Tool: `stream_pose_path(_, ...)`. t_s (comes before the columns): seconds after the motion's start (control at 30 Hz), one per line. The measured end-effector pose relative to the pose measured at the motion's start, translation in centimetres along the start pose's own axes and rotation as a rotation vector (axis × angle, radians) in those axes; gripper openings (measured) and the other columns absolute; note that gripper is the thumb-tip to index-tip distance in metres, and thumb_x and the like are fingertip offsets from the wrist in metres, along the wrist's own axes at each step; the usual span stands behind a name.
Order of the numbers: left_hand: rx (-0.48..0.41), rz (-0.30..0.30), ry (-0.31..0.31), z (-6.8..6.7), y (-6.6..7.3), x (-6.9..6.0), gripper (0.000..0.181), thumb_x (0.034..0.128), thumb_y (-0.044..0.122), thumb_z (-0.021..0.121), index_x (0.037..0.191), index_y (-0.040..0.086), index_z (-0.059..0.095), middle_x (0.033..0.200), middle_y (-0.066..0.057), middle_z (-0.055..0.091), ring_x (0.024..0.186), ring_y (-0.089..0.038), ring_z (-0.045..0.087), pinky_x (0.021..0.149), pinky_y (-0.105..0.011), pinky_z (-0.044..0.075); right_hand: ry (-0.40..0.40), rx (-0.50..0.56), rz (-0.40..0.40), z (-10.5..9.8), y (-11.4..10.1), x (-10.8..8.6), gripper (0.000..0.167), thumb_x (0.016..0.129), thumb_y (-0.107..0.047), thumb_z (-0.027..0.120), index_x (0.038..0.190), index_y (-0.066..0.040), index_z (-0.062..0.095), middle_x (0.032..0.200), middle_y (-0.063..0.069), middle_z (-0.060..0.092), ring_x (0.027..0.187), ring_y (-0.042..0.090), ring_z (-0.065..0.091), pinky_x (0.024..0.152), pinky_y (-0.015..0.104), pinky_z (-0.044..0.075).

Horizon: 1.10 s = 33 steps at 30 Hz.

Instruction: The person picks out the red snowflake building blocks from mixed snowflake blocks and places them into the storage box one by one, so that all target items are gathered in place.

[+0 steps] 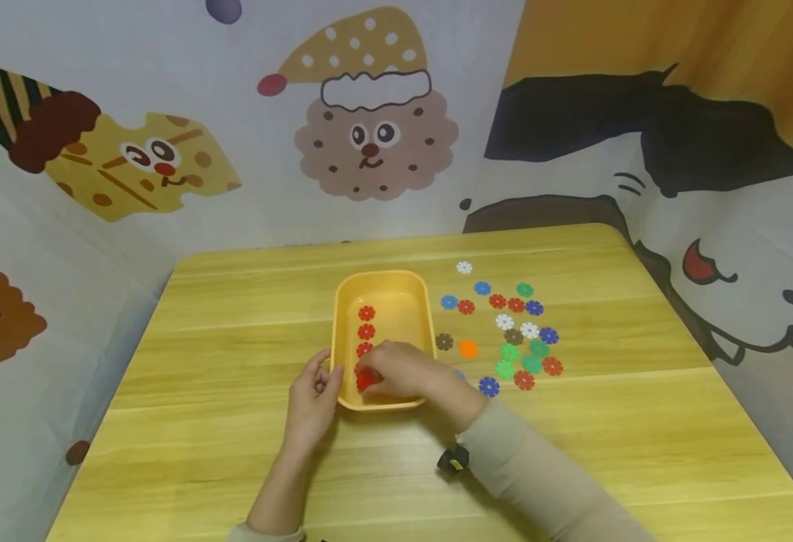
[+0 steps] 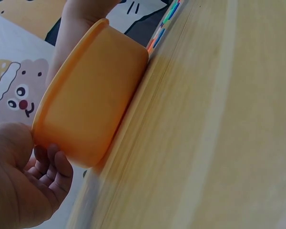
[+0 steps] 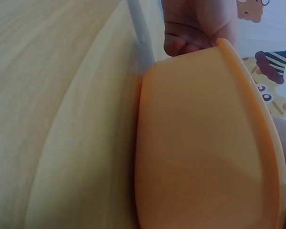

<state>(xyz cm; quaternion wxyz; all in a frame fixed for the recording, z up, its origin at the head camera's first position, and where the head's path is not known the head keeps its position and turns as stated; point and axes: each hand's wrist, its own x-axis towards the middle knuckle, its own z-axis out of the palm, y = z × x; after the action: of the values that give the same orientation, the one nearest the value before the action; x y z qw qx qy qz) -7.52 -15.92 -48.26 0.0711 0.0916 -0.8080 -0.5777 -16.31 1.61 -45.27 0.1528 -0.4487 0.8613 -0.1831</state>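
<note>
A yellow plastic tray [image 1: 383, 272] stands on the table, with a column of red notched discs [image 1: 366, 313] along the left side of its floor. My left hand [image 1: 312, 410] grips the tray's near left edge, thumb at the rim and fingers curled against the outside wall. In the left wrist view, that hand [image 2: 26, 176] is at the rim of the tray [image 2: 95, 90]. Reaching over the right wall, my right hand [image 1: 399, 370] pinches a red disc [image 1: 367, 379] at the column's near end; its fingertips are partly hidden. The right wrist view mostly shows the tray's outer wall [image 3: 200, 133].
Right of the tray, loose notched discs lie scattered: several red [image 1: 524, 380], blue [image 1: 489, 387] and green [image 1: 509, 352], plus white [image 1: 464, 267], brown [image 1: 514, 336] and orange [image 1: 468, 349]. A cartoon-printed curtain [image 1: 247, 218] hangs behind the wooden table [image 1: 234, 421].
</note>
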Motion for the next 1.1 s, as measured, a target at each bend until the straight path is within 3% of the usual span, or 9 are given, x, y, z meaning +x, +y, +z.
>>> stream_pose_path(0.27, -0.013, -0.005, -0.003, 0.1, -0.1, 0.1, 0.043, 0.1003, 0.01, 0.063, 0.141, 0.0, 0.054, 0.074, -0.006, 0.052, 0.059, -0.01, 0.045, 0.05, -0.02, 0.04, 0.045, 0.045, -0.032, -0.1, 0.2, -0.2, 0.022, 0.086, -0.034, 0.082, 0.094, -0.015, 0.073, 0.072, -0.014, 0.059, 0.064, 0.004, 0.053, 0.062, 0.022, 0.045)
stream_pose_path(0.5, 0.006, 0.003, 0.003, 0.0, 0.1, 0.0, 0.043, 0.1008, 0.012, 0.062, 0.141, -0.001, 0.053, 0.074, -0.006, 0.053, 0.058, -0.01, 0.046, 0.049, -0.021, 0.039, 0.249, 0.055, -0.021, -1.9, 1.3, -1.5, 0.033, 0.09, -0.032, 0.078, 0.113, -0.009, 0.073, 0.085, -0.004, 0.064, 0.076, 0.014, 0.058, 0.069, 0.026, 0.047)
stream_pose_path(0.67, 0.015, -0.012, 0.009, 0.1, 0.2, -0.1, 0.044, 0.1013, 0.014, 0.062, 0.142, -0.001, 0.053, 0.074, -0.005, 0.052, 0.058, -0.012, 0.045, 0.049, -0.021, 0.039, 0.401, 0.039, 0.006, -3.1, 3.1, -2.7, 0.033, 0.092, -0.032, 0.076, 0.114, -0.007, 0.072, 0.087, -0.004, 0.062, 0.069, 0.011, 0.051, 0.064, 0.025, 0.045)
stream_pose_path(0.8, 0.014, -0.014, 0.005, 0.0, 0.3, -0.1, 0.044, 0.1012, 0.013, 0.062, 0.142, 0.0, 0.053, 0.074, -0.006, 0.052, 0.059, -0.011, 0.044, 0.049, -0.02, 0.038, 0.47, 0.108, 0.051, -3.8, 4.5, -3.8, 0.03, 0.094, -0.03, 0.075, 0.113, -0.006, 0.071, 0.087, -0.005, 0.059, 0.067, 0.01, 0.047, 0.061, 0.027, 0.043)
stream_pose_path(1.1, 0.014, -0.029, 0.004, 0.1, 0.2, -0.1, 0.043, 0.101, 0.015, 0.063, 0.141, 0.002, 0.054, 0.074, -0.005, 0.051, 0.059, -0.012, 0.044, 0.05, -0.02, 0.037, 0.601, 0.229, 0.156, -4.0, 8.0, -5.3, 0.027, 0.094, -0.023, 0.075, 0.111, -0.002, 0.071, 0.093, 0.003, 0.064, 0.076, 0.017, 0.054, 0.066, 0.032, 0.049)
